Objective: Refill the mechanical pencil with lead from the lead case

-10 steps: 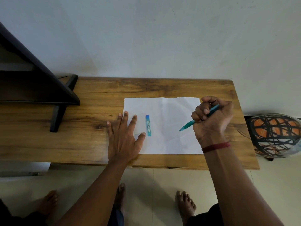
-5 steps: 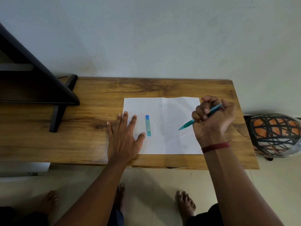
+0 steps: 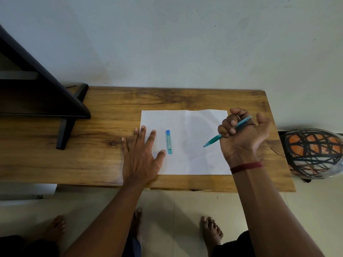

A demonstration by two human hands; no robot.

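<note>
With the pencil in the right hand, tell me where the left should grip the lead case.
Pinch the lead case across its long edges near mid-length, coming from above: it lies flat on the paper, slim, just beside the left hand's thumb.

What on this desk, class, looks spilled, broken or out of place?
Nothing stands out. The lead case lies closed on the paper, with no loose leads visible. The right hand grips the pencil; the left hand lies flat on the desk.
</note>
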